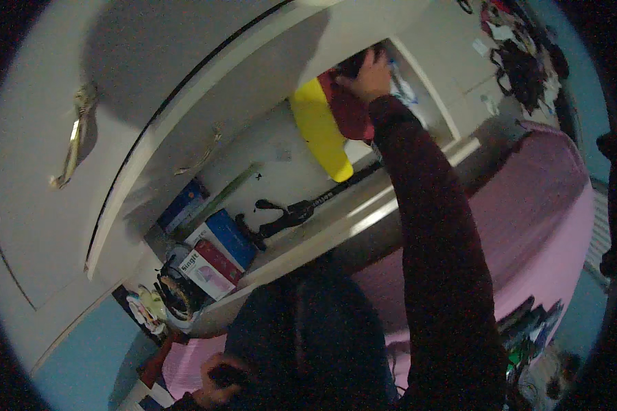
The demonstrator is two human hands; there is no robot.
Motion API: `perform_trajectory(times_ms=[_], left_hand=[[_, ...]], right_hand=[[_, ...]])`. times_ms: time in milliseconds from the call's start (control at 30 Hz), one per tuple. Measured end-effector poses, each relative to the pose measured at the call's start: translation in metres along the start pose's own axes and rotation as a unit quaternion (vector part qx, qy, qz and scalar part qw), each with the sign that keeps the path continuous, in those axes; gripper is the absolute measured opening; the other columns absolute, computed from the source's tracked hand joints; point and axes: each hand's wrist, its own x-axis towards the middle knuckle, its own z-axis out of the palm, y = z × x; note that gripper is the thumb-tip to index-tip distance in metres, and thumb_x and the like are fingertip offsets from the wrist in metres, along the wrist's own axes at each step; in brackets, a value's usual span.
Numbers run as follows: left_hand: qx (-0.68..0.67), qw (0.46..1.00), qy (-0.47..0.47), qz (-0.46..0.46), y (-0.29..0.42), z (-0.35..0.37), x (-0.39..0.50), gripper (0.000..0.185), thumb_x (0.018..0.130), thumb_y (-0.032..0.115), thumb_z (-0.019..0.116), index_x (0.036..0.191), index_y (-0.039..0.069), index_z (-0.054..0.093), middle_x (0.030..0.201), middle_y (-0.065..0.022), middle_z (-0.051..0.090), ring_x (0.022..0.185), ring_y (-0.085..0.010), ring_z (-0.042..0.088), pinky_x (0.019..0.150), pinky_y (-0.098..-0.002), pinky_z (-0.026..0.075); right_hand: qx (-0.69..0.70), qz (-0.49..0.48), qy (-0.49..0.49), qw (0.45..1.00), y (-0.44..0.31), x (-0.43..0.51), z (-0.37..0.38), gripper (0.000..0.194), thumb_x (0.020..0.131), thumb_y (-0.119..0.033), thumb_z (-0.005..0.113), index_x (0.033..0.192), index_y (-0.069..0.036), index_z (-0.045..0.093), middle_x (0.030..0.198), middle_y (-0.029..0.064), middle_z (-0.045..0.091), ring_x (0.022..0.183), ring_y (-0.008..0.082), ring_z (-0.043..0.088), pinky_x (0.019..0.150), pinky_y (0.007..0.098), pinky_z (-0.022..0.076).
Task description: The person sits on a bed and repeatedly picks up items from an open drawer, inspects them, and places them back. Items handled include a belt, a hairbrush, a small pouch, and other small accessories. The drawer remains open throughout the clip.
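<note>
My right arm, in a dark sleeve, stretches into an open pale compartment (275, 149). There my right hand (373, 77) rests over a dark object (352, 64), fingers partly spread. Whether they grip it is unclear. Beneath that hand lies a dark red item (347, 110), with a bright yellow curved piece (321, 131) beside it. A black pole with a handle (293, 213) lies along the compartment's near side. Low in the view, my left hand (221, 380) is curled by my dark trousers; shadow hides whether it holds anything.
Printed boxes (211, 269) and a blue box (231, 236) stand at the compartment's left end. Nearby is a container of black cords (177, 298). A pale panel with a metal handle (74, 136) rises behind. Pink fabric (540, 180) covers the right side.
</note>
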Motion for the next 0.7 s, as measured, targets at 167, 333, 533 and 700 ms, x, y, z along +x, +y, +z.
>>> perform_trajectory(times_ms=[167,333,533,700], left_hand=[[-0.019,0.999,0.041,0.001,-0.021,-0.002,-0.028,0.056,0.078,0.048,0.057,0.105,-0.001,0.052,0.096,-0.0126,0.053,0.085,-0.0235,0.053,0.071,-0.0336,0.043],[-0.030,0.999,0.006,-0.031,-0.030,-0.005,-0.038,0.061,0.065,0.048,0.068,0.099,-0.001,0.054,0.089,-0.0112,0.055,0.079,-0.0230,0.054,0.066,-0.0337,0.044],[-0.070,0.997,-0.004,-0.021,-0.007,0.017,-0.013,0.035,0.072,0.021,0.068,0.096,0.000,0.052,0.082,-0.0142,0.059,0.074,-0.0252,0.062,0.065,-0.0355,0.051],[-0.149,0.986,0.050,-0.063,0.010,0.042,-0.019,0.035,0.070,0.012,0.068,0.100,0.003,0.053,0.084,-0.0123,0.059,0.073,-0.0251,0.061,0.064,-0.0366,0.052]], right_hand=[[-0.098,0.087,-0.067,0.989,0.045,0.061,0.073,0.080,0.065,-0.054,0.066,0.129,-0.013,0.039,0.124,0.0199,0.040,0.109,0.0416,0.042,0.089,0.0511,0.0382],[-0.216,-0.169,-0.037,0.961,0.049,0.026,0.058,0.055,0.073,-0.030,0.060,0.124,-0.014,0.045,0.110,0.0187,0.052,0.107,0.0366,0.045,0.086,0.0492,0.0397],[-0.009,-0.139,-0.089,0.986,0.017,-0.068,-0.054,0.047,0.070,-0.003,0.061,0.115,-0.010,0.050,0.104,0.0168,0.056,0.099,0.0361,0.051,0.085,0.0391,0.0422],[0.319,0.055,-0.060,0.944,0.007,-0.122,-0.158,0.043,0.073,-0.004,0.062,0.114,-0.002,0.048,0.097,0.0151,0.060,0.088,0.0282,0.058,0.076,0.0344,0.0464]])
